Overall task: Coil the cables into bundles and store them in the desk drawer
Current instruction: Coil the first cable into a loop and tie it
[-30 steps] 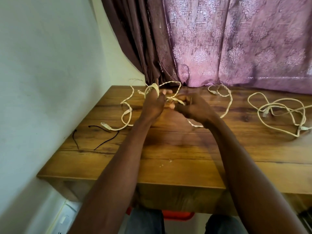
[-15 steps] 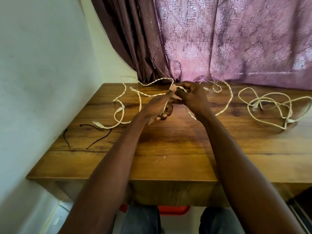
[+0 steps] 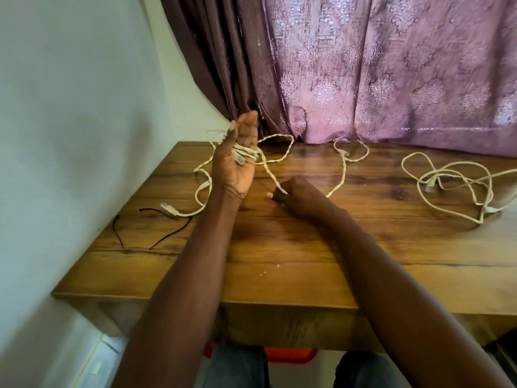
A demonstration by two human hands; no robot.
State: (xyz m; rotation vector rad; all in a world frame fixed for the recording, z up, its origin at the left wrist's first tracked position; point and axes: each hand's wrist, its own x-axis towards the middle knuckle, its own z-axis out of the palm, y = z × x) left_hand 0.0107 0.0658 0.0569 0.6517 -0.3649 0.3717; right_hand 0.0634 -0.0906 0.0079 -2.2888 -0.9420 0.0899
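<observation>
Cables barely begun: left hand (image 3: 237,161), fingers straight, carries few wraps of twisted cable (image 3: 275,179); right hand (image 3: 293,196) pinches its slack. Second cable (image 3: 453,186) lies loose on the surface (image 3: 279,247).

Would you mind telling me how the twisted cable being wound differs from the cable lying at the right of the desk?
The twisted cable is wrapped in turns around the left hand and pinched by the right hand; the right-side cable lies untouched. The twisted cable looks braided, the right-side cable smooth. Both are cream, with plugs, and rest on the wooden desk.
</observation>
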